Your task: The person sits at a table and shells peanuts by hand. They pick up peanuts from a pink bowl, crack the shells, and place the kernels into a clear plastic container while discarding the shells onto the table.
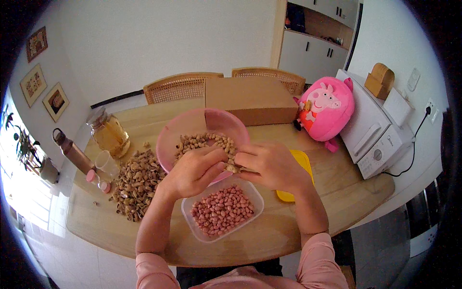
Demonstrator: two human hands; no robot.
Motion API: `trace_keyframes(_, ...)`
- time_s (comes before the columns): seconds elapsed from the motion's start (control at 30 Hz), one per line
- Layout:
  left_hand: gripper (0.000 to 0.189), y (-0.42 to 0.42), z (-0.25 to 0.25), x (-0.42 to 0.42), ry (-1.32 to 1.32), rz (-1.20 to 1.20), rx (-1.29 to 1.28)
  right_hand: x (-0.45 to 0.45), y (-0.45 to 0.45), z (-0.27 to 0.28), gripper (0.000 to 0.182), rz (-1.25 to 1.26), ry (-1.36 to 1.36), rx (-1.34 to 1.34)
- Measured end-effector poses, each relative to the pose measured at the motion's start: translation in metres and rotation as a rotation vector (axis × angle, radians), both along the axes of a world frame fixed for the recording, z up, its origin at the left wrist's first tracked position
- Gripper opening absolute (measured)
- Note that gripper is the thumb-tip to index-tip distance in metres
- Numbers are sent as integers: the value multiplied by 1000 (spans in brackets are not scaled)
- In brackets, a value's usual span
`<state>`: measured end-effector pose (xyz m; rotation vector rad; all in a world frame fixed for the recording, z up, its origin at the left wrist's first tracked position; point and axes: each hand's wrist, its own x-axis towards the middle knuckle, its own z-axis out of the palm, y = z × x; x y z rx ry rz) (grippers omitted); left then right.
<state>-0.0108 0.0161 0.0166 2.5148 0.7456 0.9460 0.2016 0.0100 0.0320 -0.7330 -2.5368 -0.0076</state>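
Note:
My left hand (198,171) and my right hand (270,165) meet over the near rim of a pink plastic basin (166,144). An unshelled peanut (232,168) sits between their fingertips, with the fingers of both hands bent in around it; the exact grip is partly hidden. Unshelled peanuts (202,139) lie in the basin, some behind my hands. Just below my hands, a clear plastic container (187,220) holds shelled pink peanuts (222,211). To the left of my left wrist is a heap of empty peanut shells (139,180) on the wooden table (231,254).
A cardboard box (252,97) stands behind the basin. Right are a yellow lid (285,196), a pink plush backpack (326,108) and a microwave (375,144). Left stand a glass jar (110,135), a metal bottle (74,150), a clear cup (106,162) and a small pink-capped bottle (98,181).

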Motion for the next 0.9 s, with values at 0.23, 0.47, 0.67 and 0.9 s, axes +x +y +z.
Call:
trace_keyframes(0.23, 13, -20, 20, -48, -16, 567, -98, 8, -2, -1, 23, -98, 66, -124)
trace_keyframes(0.47, 21, -21, 2, -186, 489, 926, 75, 8, 7, -3, 22, -106, 108, -153)
trace_keyframes(0.67, 21, 24, -18, -164, 629, 774, 241, 8, 7, -4, 24, -124, 35, -116)
trace_keyframes(0.9, 16, 102, -49, -66, 1049, 526, 176, 11, 6, -2, 24, -151, 0, -118)
